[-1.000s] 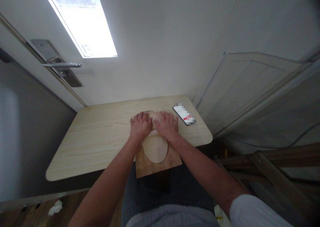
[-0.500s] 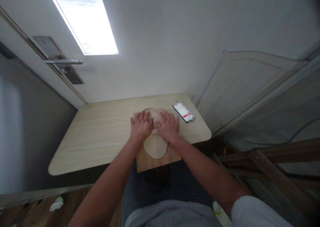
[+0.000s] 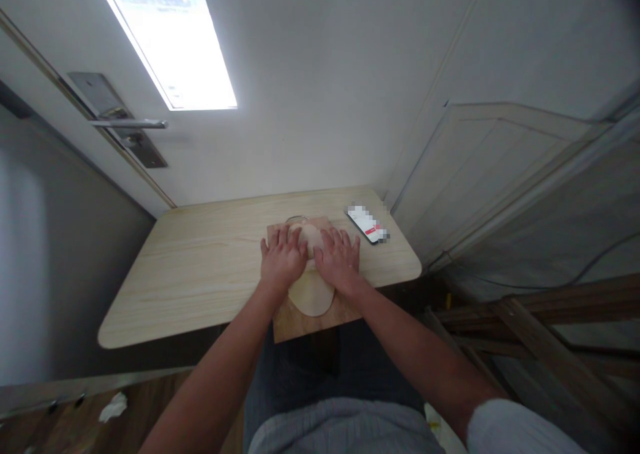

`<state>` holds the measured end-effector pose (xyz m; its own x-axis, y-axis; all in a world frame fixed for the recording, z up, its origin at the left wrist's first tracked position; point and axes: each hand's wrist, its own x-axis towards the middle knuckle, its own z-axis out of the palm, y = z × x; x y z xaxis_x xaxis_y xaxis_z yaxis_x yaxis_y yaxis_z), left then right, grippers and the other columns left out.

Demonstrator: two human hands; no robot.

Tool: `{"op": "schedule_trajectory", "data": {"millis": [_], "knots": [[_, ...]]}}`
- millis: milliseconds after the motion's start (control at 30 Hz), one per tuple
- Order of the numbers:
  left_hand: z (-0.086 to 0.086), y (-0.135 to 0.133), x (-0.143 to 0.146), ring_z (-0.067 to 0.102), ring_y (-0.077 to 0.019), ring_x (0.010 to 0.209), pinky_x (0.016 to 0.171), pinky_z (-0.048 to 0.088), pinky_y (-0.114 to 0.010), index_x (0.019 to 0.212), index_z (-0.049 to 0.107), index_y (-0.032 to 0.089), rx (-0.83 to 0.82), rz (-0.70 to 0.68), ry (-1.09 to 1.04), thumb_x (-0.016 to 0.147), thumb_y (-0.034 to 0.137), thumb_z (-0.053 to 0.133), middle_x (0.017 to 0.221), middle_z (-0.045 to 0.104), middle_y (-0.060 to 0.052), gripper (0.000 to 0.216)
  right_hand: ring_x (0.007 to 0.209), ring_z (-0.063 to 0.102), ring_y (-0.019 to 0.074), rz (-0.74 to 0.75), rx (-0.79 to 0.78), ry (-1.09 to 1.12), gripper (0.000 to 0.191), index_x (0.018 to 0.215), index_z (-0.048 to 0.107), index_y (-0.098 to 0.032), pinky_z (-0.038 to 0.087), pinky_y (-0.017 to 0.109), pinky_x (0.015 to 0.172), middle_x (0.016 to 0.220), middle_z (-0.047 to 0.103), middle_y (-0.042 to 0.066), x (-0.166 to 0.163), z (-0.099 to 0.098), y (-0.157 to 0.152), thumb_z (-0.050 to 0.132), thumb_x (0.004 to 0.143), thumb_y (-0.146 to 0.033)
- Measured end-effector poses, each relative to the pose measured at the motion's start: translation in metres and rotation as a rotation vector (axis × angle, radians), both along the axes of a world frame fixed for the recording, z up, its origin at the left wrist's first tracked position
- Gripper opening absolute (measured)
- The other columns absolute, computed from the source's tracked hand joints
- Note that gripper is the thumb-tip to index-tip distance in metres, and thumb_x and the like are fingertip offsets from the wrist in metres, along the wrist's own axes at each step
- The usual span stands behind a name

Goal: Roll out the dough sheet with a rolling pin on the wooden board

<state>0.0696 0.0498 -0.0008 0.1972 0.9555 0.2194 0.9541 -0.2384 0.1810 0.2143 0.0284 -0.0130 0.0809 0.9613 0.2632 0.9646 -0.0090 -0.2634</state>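
A flat, pale oval of dough (image 3: 311, 295) lies on a brown wooden board (image 3: 299, 325) that hangs over the near edge of a light wooden table (image 3: 200, 267). My left hand (image 3: 283, 259) and my right hand (image 3: 339, 261) rest side by side across the middle of the dough, palms down, fingers stretched out and pointing away from me. Both hands are open. Whether anything lies under the palms is hidden. The far end of the dough shows between and beyond the fingertips.
A phone (image 3: 367, 224) with a lit screen lies on the table right of the board. A thin curved rim (image 3: 297, 219) shows just behind the board. A door with a metal handle (image 3: 127, 124) stands behind the table; wooden beams (image 3: 540, 334) lie at the right. Crumpled paper (image 3: 113, 407) lies on the floor.
Both hands have slid a little toward me over the dough, uncovering more of its far end. The camera has shifted slightly.
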Motion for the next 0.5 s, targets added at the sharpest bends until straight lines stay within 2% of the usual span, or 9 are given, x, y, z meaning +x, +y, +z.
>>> {"op": "schedule_trajectory", "data": {"millis": [500], "knots": [[0.001, -0.02, 0.004, 0.035, -0.0313, 0.147, 0.118, 0.027, -0.064, 0.148, 0.045, 0.027, 0.025, 0.021, 0.03, 0.103, 0.044, 0.025, 0.161, 0.041, -0.008, 0.053, 0.141, 0.038, 0.0342, 0.025, 0.029, -0.01, 0.052, 0.148, 0.049, -0.022, 0.011, 0.064, 0.118, 0.154, 0.048, 0.011, 0.003, -0.006, -0.017, 0.043, 0.101, -0.042]]}}
